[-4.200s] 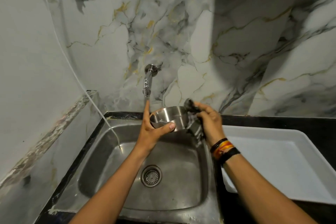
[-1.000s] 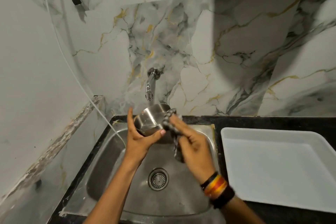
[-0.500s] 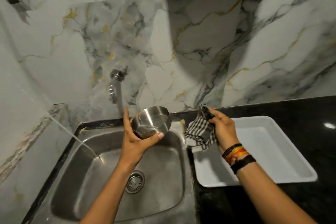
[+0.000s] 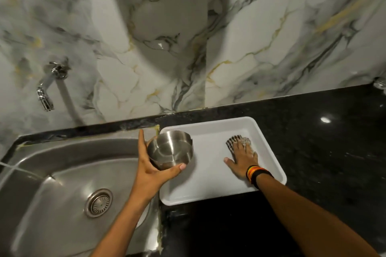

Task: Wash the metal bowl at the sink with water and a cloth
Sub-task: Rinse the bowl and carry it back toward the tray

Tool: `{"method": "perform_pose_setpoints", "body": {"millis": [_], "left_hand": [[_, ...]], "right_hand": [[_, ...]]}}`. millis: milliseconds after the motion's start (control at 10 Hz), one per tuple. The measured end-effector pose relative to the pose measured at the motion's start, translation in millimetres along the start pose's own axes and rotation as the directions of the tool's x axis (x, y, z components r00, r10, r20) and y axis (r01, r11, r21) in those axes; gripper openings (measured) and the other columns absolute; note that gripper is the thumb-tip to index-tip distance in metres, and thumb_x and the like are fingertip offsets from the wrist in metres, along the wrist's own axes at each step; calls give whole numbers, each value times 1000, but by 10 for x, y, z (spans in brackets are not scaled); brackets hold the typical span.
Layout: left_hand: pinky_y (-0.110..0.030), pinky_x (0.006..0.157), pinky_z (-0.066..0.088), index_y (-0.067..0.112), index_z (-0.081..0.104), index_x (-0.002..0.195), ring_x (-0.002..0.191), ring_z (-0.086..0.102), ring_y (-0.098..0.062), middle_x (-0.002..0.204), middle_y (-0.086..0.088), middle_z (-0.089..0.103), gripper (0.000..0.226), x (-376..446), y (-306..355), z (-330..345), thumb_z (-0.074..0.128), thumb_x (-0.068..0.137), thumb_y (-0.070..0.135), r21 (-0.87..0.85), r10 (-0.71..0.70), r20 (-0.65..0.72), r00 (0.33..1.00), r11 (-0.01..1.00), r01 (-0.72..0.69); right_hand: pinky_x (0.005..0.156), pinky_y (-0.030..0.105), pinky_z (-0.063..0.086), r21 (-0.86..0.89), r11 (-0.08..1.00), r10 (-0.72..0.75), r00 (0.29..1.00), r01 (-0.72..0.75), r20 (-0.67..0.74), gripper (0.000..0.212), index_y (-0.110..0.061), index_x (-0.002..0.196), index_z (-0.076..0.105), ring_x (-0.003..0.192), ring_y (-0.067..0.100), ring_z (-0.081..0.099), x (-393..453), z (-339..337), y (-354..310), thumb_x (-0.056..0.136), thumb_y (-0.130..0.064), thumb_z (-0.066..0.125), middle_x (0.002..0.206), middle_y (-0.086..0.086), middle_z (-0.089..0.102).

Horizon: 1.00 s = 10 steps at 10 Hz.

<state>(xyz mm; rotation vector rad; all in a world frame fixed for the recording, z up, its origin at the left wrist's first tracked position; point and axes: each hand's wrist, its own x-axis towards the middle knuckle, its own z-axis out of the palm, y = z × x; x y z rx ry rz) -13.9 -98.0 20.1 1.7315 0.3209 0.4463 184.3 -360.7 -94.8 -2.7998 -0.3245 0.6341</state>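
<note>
**Q:** Where is the bowl?

**A:** The bowl (image 4: 170, 149) is in the air, over the seam where the sink (image 4: 52, 173) meets the tray (image 4: 208, 198). It is tilted. Blur prevents telling whether its inside or its underside faces the camera.

**Q:** How is it held?

**A:** The left hand (image 4: 150, 171) grips it alone, with the thumb across the near wall and the forefinger up the far-left side. This opposed grip probably guards against slip on smooth, wet metal.

**Q:** What is the right hand doing?

**A:** The right hand (image 4: 243, 156) lies flat inside the tray, fingers straight and slightly spread. It presses the cloth (image 4: 235, 139) onto the tray floor. Only a checked corner of the cloth shows beyond the fingertips.

**Q:** Why is the cloth there?

**A:** The tray sits on the counter (image 4: 313, 152) just beside the sink, so it likely serves as the set-down area. Putting the cloth there suggests that wiping is finished and the bowl goes in next.

**Q:** Is the water running?

**A:** The tap (image 4: 48, 89) is on the wall, well to the left of the bowl. A pale streak below it may be running water, but this cannot be confirmed. If so, the tap needs shutting off.
</note>
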Motion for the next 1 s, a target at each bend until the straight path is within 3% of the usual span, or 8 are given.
{"method": "perform_pose_setpoints", "body": {"millis": [100,200,300,400,500,800,900,1000], "left_hand": [[-12,109,47,52,4,165,136,55,4,154,12,50,157,5,-87,193,108,50,31,54,16,35,999,998,-17],[-12,110,43,55,5,163,136,54,2,143,33,51,155,12,-160,356,108,51,24,109,10,55,998,994,-16],[-19,114,43,46,-1,166,140,51,-1,150,20,49,158,45,-183,526,108,55,22,159,-15,64,998,987,4],[-28,119,43,46,-9,166,146,48,-10,156,7,46,161,109,-242,596,108,56,31,217,-50,95,994,976,28],[-36,123,41,52,-14,163,150,41,-11,162,7,40,165,217,-349,620,107,51,47,315,-126,158,979,946,71],[-48,126,33,28,-27,164,155,33,-36,168,-15,34,177,590,-519,878,103,48,57,710,-372,172,912,689,147],[-51,132,13,26,-27,165,165,1,-37,178,-17,6,175,599,-616,901,102,51,58,766,-426,175,888,626,149],[-49,132,3,26,-29,164,164,-15,-33,178,-11,-13,174,628,-565,819,102,54,56,770,-417,215,883,628,109]], "right_hand": [[123,58,-9,175,984,-21,997,33,-73,83,-21,166,8,160,28,-11,-160,-200,-121,100,-68,29,174,2,-4],[126,43,13,657,738,-28,979,157,-202,61,-23,158,40,155,22,27,-499,-475,-483,105,-55,40,163,-3,38],[106,45,54,877,440,-177,976,194,-127,34,-14,123,73,118,26,69,-765,-585,-800,103,-36,58,120,3,75],[91,50,62,877,431,-148,975,212,-163,15,-13,103,80,99,30,76,-685,-477,-896,94,-9,69,99,8,81],[95,44,61,847,497,-68,981,190,-181,23,-17,98,81,98,23,76,-498,-349,-900,87,1,72,97,3,81],[75,43,66,757,652,90,987,44,-135,14,-13,78,81,77,27,75,-60,14,-874,87,-23,76,74,2,78],[83,46,65,774,633,87,995,-14,-53,15,-13,87,81,85,28,75,25,211,-810,85,-27,77,84,3,80],[109,41,50,801,599,90,995,-14,-50,44,-5,130,69,124,34,65,-122,63,-862,89,-20,74,130,13,71]]}}
